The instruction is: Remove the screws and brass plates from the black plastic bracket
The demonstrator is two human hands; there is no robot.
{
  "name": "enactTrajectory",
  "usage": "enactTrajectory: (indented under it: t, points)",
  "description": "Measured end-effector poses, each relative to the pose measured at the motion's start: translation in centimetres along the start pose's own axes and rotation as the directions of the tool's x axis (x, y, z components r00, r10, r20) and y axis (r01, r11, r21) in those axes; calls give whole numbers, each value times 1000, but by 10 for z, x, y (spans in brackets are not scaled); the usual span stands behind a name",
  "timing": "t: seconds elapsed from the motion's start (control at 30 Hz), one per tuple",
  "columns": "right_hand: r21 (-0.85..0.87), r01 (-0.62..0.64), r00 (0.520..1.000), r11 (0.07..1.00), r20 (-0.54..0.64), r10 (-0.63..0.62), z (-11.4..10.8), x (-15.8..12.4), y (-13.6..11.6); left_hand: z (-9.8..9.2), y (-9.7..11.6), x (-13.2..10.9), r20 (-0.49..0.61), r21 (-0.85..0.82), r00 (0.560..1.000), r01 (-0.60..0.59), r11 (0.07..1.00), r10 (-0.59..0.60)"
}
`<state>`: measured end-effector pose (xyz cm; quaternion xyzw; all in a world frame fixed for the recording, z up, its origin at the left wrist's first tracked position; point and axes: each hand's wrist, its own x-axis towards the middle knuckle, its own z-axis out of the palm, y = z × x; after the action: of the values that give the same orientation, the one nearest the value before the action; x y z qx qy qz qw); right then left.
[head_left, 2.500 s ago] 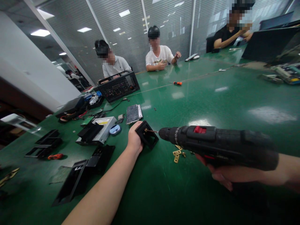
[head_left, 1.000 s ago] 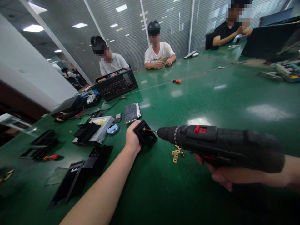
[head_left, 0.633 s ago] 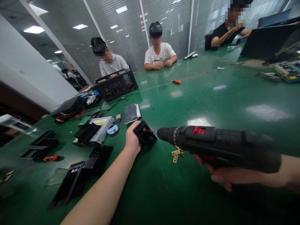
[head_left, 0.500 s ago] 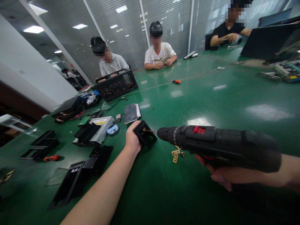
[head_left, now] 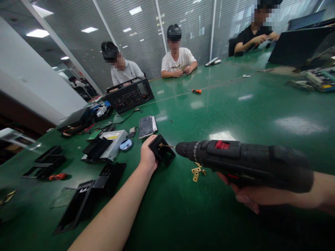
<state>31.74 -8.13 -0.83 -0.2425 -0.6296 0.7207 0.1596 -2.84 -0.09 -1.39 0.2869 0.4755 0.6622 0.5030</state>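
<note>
My left hand [head_left: 149, 153] grips a black square frame [head_left: 167, 158] by its left side, tilted up off the green table. A small brass-coloured piece [head_left: 161, 145] sits inside the frame. The fingers of my right hand [head_left: 248, 197] are wrapped round the handle of a black cordless drill [head_left: 251, 160] with a red switch on top. Its thin bit [head_left: 169, 146] points left into the frame, the tip at the brass piece. Just below the chuck, several brass plates [head_left: 195, 173] and a small brass screw [head_left: 203, 172] lie on the table.
Black plastic frames [head_left: 78, 205], an orange-handled tool [head_left: 58, 176], a silver drive [head_left: 115, 143] and a blue round object [head_left: 126, 144] lie on the left. Farther back are a black computer case [head_left: 131, 96] and an orange screwdriver [head_left: 196, 91]. Several people sit across the green table [head_left: 178, 104].
My hands, the drill and the black frame stay almost still. At the far right, a person's hands have shifted and a thin tool now shows in them.
</note>
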Motion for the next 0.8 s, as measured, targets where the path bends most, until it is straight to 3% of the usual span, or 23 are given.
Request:
enactTrajectory:
  t: [0.17, 0.3, 0.47, 0.6, 0.8]
  points:
    - [14, -1, 1000, 1000, -9, 1, 5, -1, -8, -2, -1, 1, 2, 1, 1000, 6, 1000, -6]
    - [-10, -67, 994, 998, -87, 66, 9, -3, -17, -2, -1, 2, -9, -8, 1000, 6, 1000, -6]
    - [-13, -12, 1000, 1000, -11, 12, 6, -2, -16, -2, -2, 3, 11, 4, 1000, -1, 1000, 1]
    - [-6, -68, 996, 998, -66, 67, 7, -3, -16, -2, -2, 3, 7, 5, 1000, -8, 1000, 8]
    - [-7, 39, 999, 999, -10, -39, 2, -2, -2, -1, -1, 0, -16, -2, 1000, 17, 1000, -17]
